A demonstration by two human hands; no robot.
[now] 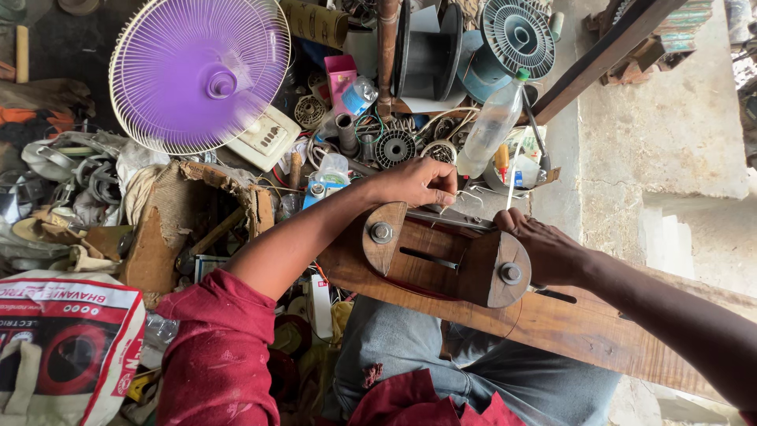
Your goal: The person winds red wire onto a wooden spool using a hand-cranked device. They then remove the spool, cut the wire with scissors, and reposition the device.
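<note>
A wooden winding jig with two rounded end blocks bolted on lies across my lap on a long plank. My left hand is closed above the jig's far side, fingers pinched on something small that I cannot make out, near thin pale wires. Resting on the far edge of the right end block, my right hand has its fingers curled over the block's rim.
A purple table fan lies at the back left. Spools, motor stators, a clear plastic bottle and a torn cardboard box crowd the floor. A printed bag sits at the left.
</note>
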